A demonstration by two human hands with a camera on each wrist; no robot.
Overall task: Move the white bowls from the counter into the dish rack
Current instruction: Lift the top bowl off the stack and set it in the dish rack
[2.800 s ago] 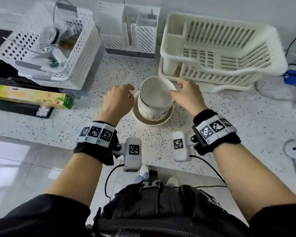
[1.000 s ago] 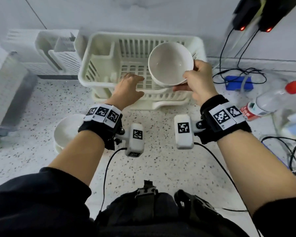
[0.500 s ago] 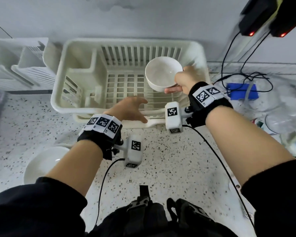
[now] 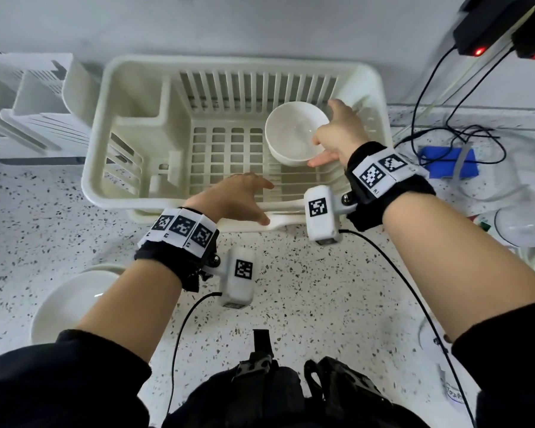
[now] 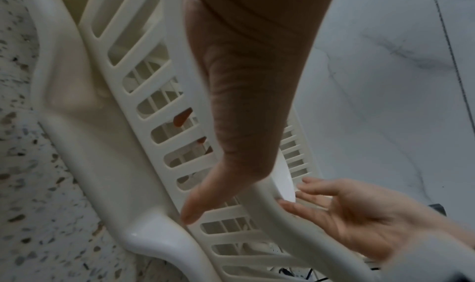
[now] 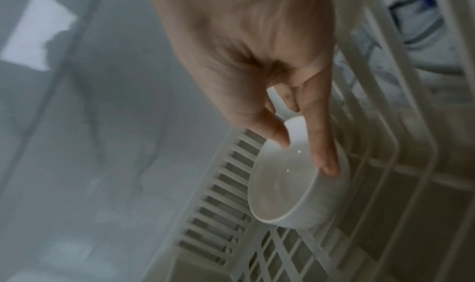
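A cream dish rack [image 4: 130,140] stands against the wall. A white bowl [image 4: 292,134] sits low in its right part, mouth up and a little tilted. My right hand [image 4: 337,137] pinches the bowl's [image 6: 282,187] right rim, thumb at the inside edge and index finger along the outer wall. My left hand [image 4: 238,199] lies open over the rack's front rim [image 5: 185,83], thumb spread on the outside. More white bowls [image 4: 71,301] sit stacked on the counter at lower left, partly hidden by my left forearm.
A white slotted cutlery holder [image 4: 34,97] stands left of the rack. Black cables and a blue block [image 4: 448,162] lie to the right, with clear plastic items [image 4: 519,223] beyond. A black device with red lights [image 4: 491,23] hangs at top right.
My right hand has carried the bowl from the counter stack over the rack and lowered it down into the right side. My left hand stays at the rack's front rim.
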